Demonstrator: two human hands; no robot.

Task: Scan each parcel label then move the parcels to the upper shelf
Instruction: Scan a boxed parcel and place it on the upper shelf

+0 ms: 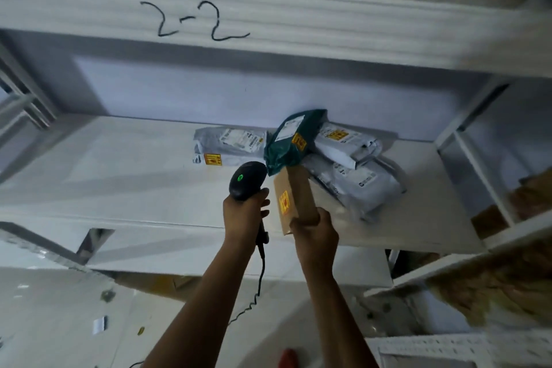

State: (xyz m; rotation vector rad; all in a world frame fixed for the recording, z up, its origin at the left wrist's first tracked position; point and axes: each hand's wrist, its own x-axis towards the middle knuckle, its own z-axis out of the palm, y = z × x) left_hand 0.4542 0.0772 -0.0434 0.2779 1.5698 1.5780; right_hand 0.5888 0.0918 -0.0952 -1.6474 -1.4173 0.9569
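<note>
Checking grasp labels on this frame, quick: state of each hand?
Left hand: closed, gripping the black barcode scanner.
Right hand: closed, gripping the brown cardboard parcel.

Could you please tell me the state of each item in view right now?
scanner: gripped by left hand, green light on.
brown box: gripped by right hand, tilted.
green bag: resting on grey bags, label up.
grey bags: lying on the shelf.

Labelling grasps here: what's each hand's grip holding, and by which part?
Left-hand grip holds the black scanner by its handle. Right-hand grip holds the brown cardboard parcel by its lower end.
</note>
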